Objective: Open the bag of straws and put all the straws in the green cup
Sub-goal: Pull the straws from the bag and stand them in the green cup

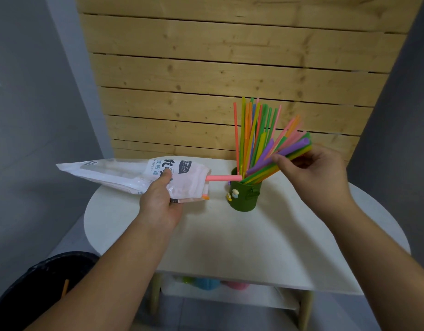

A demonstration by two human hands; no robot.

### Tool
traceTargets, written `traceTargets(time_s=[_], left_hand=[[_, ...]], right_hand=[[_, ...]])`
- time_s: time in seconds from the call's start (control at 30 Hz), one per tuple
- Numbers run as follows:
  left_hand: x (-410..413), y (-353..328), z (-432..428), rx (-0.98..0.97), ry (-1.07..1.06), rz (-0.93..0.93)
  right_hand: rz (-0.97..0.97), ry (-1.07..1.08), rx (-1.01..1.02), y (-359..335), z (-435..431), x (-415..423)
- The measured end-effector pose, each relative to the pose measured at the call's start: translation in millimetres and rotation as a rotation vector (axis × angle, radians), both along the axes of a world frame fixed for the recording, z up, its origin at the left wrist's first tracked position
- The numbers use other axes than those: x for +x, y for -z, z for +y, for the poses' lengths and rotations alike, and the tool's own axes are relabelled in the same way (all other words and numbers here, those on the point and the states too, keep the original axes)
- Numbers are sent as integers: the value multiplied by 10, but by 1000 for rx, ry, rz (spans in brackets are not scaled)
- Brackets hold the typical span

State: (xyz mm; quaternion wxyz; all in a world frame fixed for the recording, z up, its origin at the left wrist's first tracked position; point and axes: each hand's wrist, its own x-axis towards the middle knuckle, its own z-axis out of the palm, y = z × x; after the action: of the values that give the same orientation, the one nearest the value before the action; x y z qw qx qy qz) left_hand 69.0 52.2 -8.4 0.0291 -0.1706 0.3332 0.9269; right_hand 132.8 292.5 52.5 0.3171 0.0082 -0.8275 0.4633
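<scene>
On the white table (pixel 230 235), head view: upright green cup (pixel 245 197) full of straws (pixel 251 130); right hand (pixel 318 173), fingers curled round a leaning bundle of them; left hand (pixel 158 201) gripping the bag (pixel 115 173), pink straw (pixel 222 178) protruding toward the cup rim.

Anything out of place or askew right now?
A pink straw juts sideways from the mouth of the bag toward the green cup, and an orange straw tip pokes out below it; neither is in the cup.

Left of the green cup (pixel 245 198), the left hand (pixel 159 201) grips the bag (pixel 125 174), a pink straw (pixel 222 178) poking toward the cup; above-right, the right hand (pixel 319 174) holds straws (pixel 292 148) standing in it.
</scene>
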Motion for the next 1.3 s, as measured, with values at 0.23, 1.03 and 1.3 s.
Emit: traceTargets(time_s=[0.23,1.03,1.3], left_hand=[[-13,7,-47,-10,-6,-7],[-35,14,-124,-19,-18,2],[-65,60,-146,-30,-17,16]], right_hand=[[-12,73,0,37,-111,-152],[-137,208,56,392,-341,-349],[-241,94,-97,311,-162,-376]])
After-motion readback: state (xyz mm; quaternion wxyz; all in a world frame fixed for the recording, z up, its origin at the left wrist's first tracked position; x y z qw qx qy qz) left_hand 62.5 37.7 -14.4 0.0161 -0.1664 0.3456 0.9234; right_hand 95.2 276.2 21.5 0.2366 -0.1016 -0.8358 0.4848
